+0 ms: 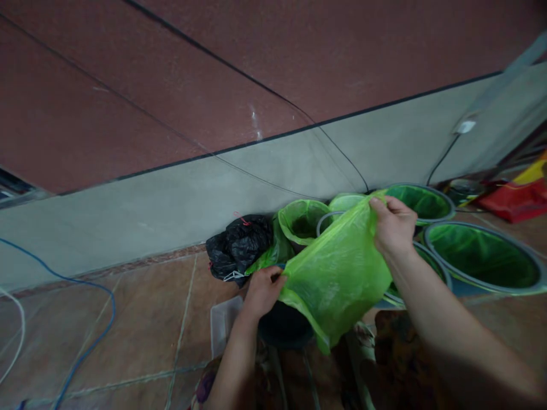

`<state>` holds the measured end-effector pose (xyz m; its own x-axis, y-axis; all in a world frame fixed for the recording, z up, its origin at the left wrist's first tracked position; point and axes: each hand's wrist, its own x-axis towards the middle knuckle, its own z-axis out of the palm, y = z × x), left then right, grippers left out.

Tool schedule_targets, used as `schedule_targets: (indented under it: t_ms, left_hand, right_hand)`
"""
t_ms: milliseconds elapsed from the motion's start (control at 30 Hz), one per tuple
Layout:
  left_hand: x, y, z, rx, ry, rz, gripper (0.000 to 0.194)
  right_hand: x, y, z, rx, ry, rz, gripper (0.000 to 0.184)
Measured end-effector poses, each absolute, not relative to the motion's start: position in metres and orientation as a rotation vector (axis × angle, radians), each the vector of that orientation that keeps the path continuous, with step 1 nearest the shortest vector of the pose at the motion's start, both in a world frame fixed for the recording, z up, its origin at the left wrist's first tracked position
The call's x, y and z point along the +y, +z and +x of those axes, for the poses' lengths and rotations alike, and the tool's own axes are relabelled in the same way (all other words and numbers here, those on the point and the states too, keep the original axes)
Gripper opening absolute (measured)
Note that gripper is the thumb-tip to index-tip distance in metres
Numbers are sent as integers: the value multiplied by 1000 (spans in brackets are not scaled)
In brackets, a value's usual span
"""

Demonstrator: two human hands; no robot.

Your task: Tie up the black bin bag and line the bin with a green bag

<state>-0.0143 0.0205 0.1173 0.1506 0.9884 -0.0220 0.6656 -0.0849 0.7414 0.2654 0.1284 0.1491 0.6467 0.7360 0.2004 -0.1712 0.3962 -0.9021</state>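
A thin green plastic bag [337, 273] hangs stretched between both hands over a dark round bin [284, 329]. My left hand [264, 289] pinches the bag's lower left edge just above the bin. Higher up, my right hand [393, 223] grips the bag's top right corner, fingers closed on the film. Behind the bag stand several bins lined with green bags, among them one [481, 256] at the right and one [421, 200] farther back.
A tied black rubbish bag [239, 245] lies against the grey wall. A clear plastic lid or tray [224, 327] rests on the tiled floor left of the dark bin. A blue cable [92, 336] and a white cable [17, 336] run over the floor at left. Red and yellow items [519, 196] sit far right.
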Motion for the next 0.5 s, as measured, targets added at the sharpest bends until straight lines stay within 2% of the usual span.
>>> schedule_targets:
  t_ms: [100, 500]
  left_hand:
    - [21, 123, -26, 1546, 770, 1765, 16]
    - [23, 126, -21, 1466, 1133, 1483, 22]
  right_hand:
    - [128, 148, 279, -567, 624, -1026, 2]
    - [133, 146, 285, -313, 767, -1138, 23]
